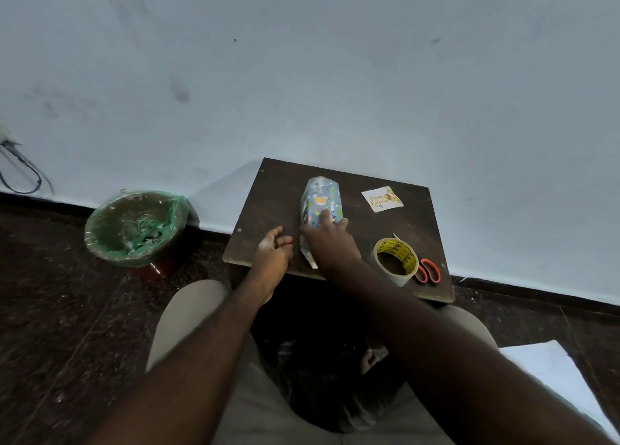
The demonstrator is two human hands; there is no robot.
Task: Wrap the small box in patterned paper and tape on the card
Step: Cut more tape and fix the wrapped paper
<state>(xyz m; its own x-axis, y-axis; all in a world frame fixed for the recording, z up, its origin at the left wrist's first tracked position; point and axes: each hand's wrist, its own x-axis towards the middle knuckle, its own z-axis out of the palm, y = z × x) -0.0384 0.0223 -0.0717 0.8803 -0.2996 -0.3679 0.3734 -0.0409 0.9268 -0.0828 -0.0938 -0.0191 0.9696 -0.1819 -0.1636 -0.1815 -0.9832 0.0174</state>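
Observation:
A small box covered in blue patterned paper (320, 201) lies lengthwise on a dark brown board (268, 203). My right hand (327, 239) rests on top of its near half with fingers spread flat, pressing the paper down. My left hand (273, 248) hovers just left of the box, palm turned up, fingers loosely curled and holding nothing. A white birthday card (382, 198) lies flat on the board to the right of the box. A roll of tape (396, 260) stands near the board's front right, with orange-handled scissors (428, 270) beside it.
A brown bin lined with a green bag (136, 229) stands on the dark floor to the left. The pale wall rises right behind the board. White sheets (550, 367) lie on the floor at lower right. My knees sit under the board's front edge.

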